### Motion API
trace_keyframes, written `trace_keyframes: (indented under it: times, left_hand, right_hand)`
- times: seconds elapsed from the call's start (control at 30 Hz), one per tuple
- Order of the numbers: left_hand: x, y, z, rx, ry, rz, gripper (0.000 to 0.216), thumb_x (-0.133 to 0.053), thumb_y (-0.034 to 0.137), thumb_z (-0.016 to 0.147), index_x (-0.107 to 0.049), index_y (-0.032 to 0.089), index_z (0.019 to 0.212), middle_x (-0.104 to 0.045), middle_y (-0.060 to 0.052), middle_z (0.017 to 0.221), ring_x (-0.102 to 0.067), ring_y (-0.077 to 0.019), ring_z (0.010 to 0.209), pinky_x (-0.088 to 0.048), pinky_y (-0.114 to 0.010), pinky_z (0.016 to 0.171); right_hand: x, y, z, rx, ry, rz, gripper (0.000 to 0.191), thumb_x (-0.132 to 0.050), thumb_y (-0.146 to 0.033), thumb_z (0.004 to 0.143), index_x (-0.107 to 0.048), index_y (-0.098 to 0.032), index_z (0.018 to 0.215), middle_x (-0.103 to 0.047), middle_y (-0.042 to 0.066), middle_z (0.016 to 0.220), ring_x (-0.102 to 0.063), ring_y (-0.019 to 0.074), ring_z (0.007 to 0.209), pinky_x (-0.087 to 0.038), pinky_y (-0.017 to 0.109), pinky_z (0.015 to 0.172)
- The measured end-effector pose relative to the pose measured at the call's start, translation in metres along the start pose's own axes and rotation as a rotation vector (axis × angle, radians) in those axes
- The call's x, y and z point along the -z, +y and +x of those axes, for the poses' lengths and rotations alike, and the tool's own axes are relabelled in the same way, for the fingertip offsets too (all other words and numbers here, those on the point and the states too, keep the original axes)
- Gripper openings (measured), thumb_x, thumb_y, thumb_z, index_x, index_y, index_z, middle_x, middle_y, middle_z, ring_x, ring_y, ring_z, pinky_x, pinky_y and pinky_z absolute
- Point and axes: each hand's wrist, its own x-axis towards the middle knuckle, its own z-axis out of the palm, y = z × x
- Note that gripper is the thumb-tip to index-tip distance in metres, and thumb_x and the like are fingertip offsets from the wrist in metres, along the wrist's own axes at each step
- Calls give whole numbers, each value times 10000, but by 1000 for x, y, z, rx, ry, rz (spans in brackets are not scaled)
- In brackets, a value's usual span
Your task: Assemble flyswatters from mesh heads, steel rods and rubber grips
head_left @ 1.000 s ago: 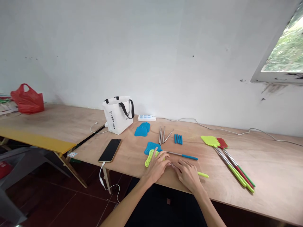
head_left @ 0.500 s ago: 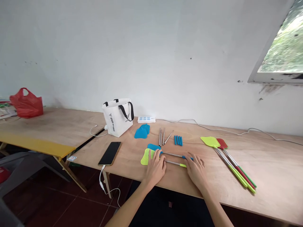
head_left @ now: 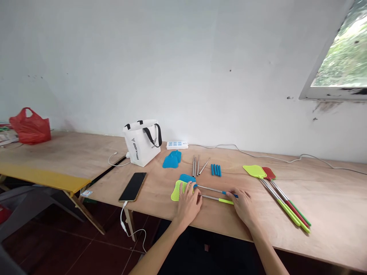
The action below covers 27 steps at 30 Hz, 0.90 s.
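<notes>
A yellow-green fly swatter [head_left: 210, 197] and a blue fly swatter [head_left: 212, 188] lie side by side on the table in front of me. My left hand [head_left: 188, 200] lies over their heads and necks, fingers bent down onto them; the green neck is hidden beneath it. My right hand [head_left: 243, 203] pinches the end of the blue handle, just beyond the tip of the green one. Behind them lie several bare metal rods [head_left: 197, 166], several short blue grips [head_left: 216, 170] and loose blue swatter heads [head_left: 171, 159].
More swatters lie at the right, with a green head [head_left: 254, 171] and a red head [head_left: 269, 173]. A phone [head_left: 133, 186] on a white cable lies left, near the front edge. A white bag [head_left: 142, 145] and a power strip [head_left: 177, 145] stand near the wall.
My right hand has slid right along the handles, so more of the green and blue grips shows. My left hand has stayed almost in place over the swatter heads.
</notes>
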Motion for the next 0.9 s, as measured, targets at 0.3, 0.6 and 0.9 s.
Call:
trace_keyframes:
  times: [0.3, 0.6, 0.9]
  left_hand:
    - [-3, 0, -1, -13, 61, 9, 68, -598, 176, 910, -590, 212, 853, -549, -136, 1378, -423, -350, 1387, -283, -683, 1145]
    - [20, 1, 14, 212, 69, -644, 322, -464, 444, 1026, -707, 234, 1047, -693, -76, 1067, -637, -236, 974, -509, -412, 891]
    - [28, 23, 19, 435, 137, -1220, 510, -515, 614, 964, -753, 163, 959, -743, -111, 1016, -655, -206, 828, -511, -315, 732]
  right_hand:
    - [12, -15, 3, -64, 235, 110, 479, -415, -655, 978, -671, -251, 942, -735, 69, 951, -615, 267, 929, -415, 443, 932]
    - [15, -26, 3, -144, 175, 383, 453, -526, -659, 920, -685, -236, 893, -726, 84, 944, -643, 277, 944, -493, 399, 841]
    - [28, -74, -6, 89, -263, 285, 428, -421, -579, 1002, -728, -297, 1099, -772, 71, 938, -724, 267, 872, -526, 329, 745]
